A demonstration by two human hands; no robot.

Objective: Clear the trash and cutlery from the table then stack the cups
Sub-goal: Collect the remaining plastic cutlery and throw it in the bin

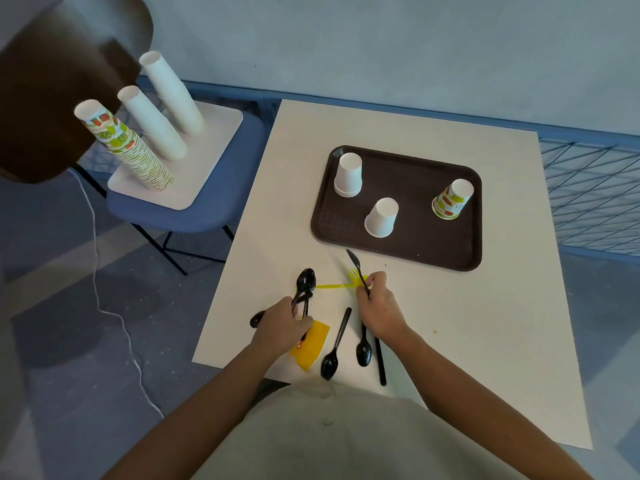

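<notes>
My left hand (282, 325) grips a bundle of black plastic spoons (304, 284) near the table's front left. Under it lies a yellow wrapper (311, 344). My right hand (375, 303) pinches a black plastic fork (354, 260) whose tines point toward the tray. A yellow fork (337, 286) lies flat just under that hand. Two black spoons (331, 360) (363, 351) and a black handle (381, 365) lie by the front edge. On the brown tray (415, 247) stand three upside-down cups: white stacked cups (349, 174), a white cup (381, 218), a printed cup (453, 199).
The white table (485, 341) fills the right half. To its left a blue chair (194, 209) carries a white board with three tall cup stacks (156, 123). A white cable (104, 289) runs over the floor. A blue mesh rail (588, 195) borders the far right.
</notes>
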